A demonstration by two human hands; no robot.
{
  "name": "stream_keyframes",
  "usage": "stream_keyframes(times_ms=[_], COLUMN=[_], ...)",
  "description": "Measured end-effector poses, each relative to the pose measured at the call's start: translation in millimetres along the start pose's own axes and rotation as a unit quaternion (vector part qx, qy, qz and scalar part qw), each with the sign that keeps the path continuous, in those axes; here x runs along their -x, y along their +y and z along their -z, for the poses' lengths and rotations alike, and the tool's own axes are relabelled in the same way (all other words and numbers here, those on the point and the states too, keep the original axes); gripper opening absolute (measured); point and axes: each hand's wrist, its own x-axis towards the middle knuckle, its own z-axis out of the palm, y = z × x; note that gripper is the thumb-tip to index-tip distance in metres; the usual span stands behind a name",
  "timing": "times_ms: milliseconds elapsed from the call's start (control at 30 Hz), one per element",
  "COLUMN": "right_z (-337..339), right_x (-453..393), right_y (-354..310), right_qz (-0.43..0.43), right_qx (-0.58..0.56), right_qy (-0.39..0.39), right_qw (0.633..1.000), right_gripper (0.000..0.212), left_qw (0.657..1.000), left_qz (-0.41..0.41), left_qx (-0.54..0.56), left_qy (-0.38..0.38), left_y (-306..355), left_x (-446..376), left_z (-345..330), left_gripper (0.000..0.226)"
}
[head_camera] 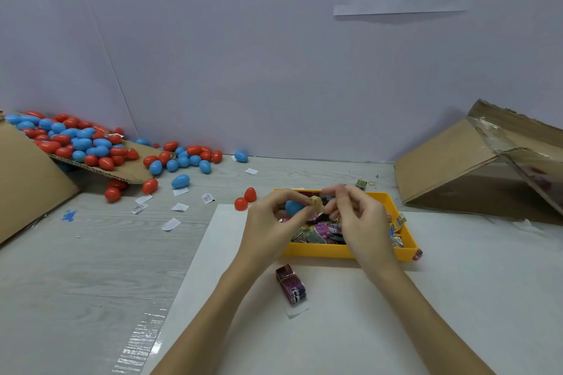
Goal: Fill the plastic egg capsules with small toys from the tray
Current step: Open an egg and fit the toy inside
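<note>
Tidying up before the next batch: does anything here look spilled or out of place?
Yes. Red and blue eggs have rolled off the cardboard flap onto the table, paper slips are scattered nearby, and one toy packet lies outside the yellow tray.

Egg pile [91, 146] left; box [457, 167] right

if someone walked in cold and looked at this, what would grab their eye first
Probably the heap of red and blue egg capsules spilling off a cardboard flap at the far left onto the table. Next, the bright yellow tray of small wrapped toys at centre, where the left hand holds a blue egg half and both hands pinch a small tan piece, the right hand from the other side.
</note>
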Motion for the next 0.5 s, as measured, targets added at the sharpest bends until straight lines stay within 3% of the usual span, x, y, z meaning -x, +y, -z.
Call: stream_keyframes(times_ms=[67, 267, 500], right_z=[2.9, 3.9, 4.5], right_x=[-1.7, 0.4, -0.6], right_y=[-1.1, -4.1, 1.3], right_qz=[-0.007, -0.018, -0.042], right_qx=[-0.009, 0.008, -0.006], right_qy=[0.012, -0.085, -0.040], right_qw=[1.000, 0.996, 0.998], right_gripper=[0.030, 0.018, 0.007], left_qw=[0.999, 0.997, 0.996], left_qz=[0.040, 0.055, 0.055], left_qx=[0.029, 0.050, 0.067], left_qy=[0.008, -0.018, -0.034], left_y=[1.2, 1.9, 4.8], left_x=[-1.6, -3.0, -2.2], left_z=[3.2, 6.6, 7.0], left_gripper=[0.005, 0.011, 0.015])
